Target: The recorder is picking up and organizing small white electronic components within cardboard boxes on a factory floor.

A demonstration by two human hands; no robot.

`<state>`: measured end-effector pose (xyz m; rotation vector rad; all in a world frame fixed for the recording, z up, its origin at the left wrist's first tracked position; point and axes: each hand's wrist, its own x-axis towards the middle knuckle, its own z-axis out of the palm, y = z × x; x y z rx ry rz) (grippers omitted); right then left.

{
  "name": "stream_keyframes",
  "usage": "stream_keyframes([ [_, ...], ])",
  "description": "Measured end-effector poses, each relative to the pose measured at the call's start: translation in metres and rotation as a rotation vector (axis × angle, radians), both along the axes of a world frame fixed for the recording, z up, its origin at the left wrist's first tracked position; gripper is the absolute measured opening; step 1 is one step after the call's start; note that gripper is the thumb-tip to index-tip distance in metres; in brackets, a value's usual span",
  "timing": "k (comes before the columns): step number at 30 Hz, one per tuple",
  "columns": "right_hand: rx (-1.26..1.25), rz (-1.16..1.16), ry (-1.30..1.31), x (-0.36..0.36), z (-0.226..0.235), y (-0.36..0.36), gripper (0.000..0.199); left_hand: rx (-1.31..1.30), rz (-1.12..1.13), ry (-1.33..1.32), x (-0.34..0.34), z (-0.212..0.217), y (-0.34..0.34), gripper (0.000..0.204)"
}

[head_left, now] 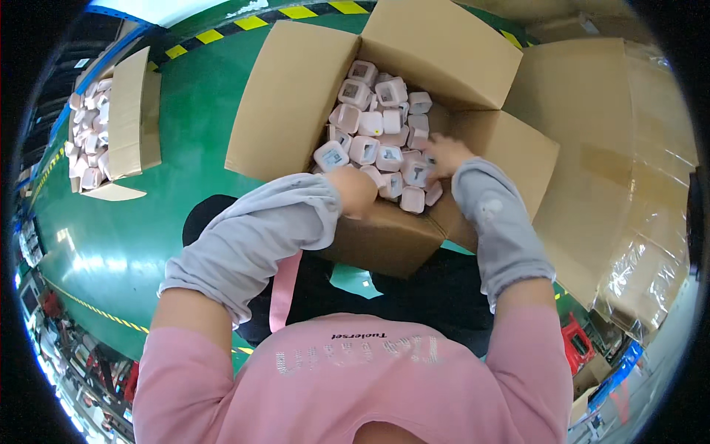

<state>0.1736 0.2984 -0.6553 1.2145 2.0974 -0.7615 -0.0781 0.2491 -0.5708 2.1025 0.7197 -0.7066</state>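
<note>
An open cardboard box (294, 103) stands before me, with many small pale pink square cases (365, 149) heaped in it. Some cases show a dark-patterned or pale square face; others look like hollow shells. My left hand (353, 192) is over the box's near left side, at the edge of the heap; its fingers are blurred and mostly hidden beneath it. My right hand (449, 155) reaches in at the right side, fingers apart and touching or just above the cases near the box wall. No case is clearly gripped in it.
Another open carton (135, 111) with similar pink pieces stands at the left on the green floor (200, 133). Large taped cardboard (584, 148) and clear plastic wrap (642, 263) lie to the right. Yellow-black tape (251, 23) crosses the floor behind the box.
</note>
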Motion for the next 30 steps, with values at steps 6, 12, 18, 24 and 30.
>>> stream_keyframes([
  [6,0.014,-0.094,0.046,-0.012,-0.017,0.017,0.055,-0.058,0.329,-0.256,-0.044,-0.002,0.002,0.021],
  [12,0.596,-0.586,0.327,0.015,0.012,0.045,0.045,-0.53,0.192,0.098,-0.117,0.113,-0.063,0.016],
  [18,0.087,-0.237,-0.065,-0.006,0.015,0.025,0.029,-0.49,0.389,0.302,-0.148,0.206,-0.195,0.019],
  [24,0.04,-0.096,-0.195,-0.011,-0.04,-0.028,0.028,0.015,0.649,0.141,-0.138,0.227,-0.188,0.03],
  [30,-0.284,-0.258,0.178,0.01,-0.07,-0.009,0.027,-0.148,0.709,0.053,-0.155,0.226,-0.2,0.032],
])
